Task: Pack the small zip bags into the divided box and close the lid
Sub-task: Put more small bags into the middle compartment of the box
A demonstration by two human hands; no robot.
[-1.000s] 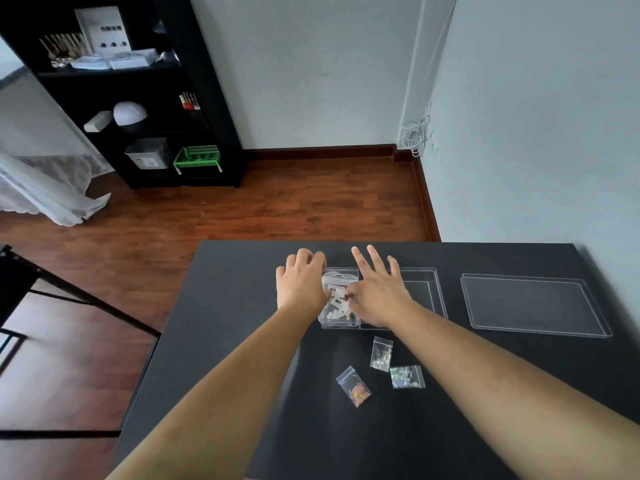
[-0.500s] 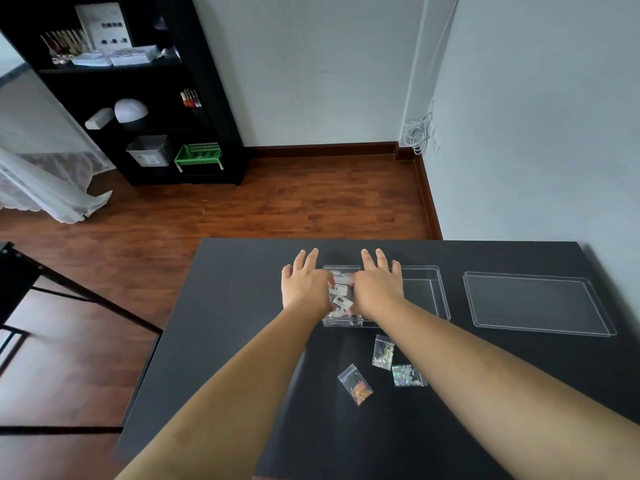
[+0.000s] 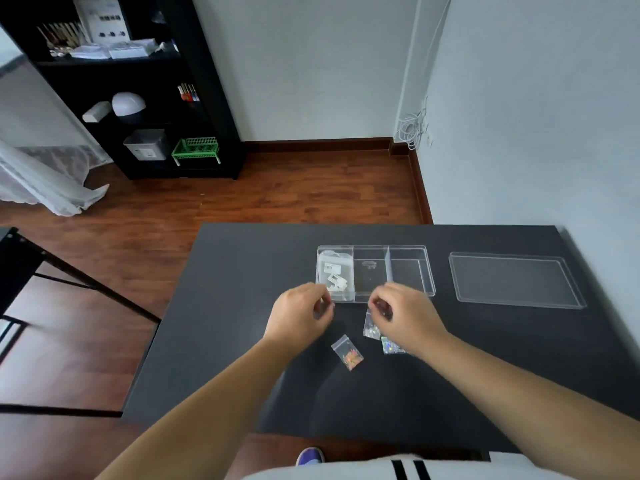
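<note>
The divided box (image 3: 375, 271) is seen open on the black table (image 3: 225, 323), and only its left compartment is filled with bags; the middle and right ones look empty. Three small zip bags (image 3: 347, 352) are left on the table in front of it, and the lid (image 3: 516, 280) is laid apart on the right. The left hand (image 3: 299, 315) is curled and seems empty. Whether a bag is pinched by the right hand (image 3: 403, 311) cannot be told.
</note>
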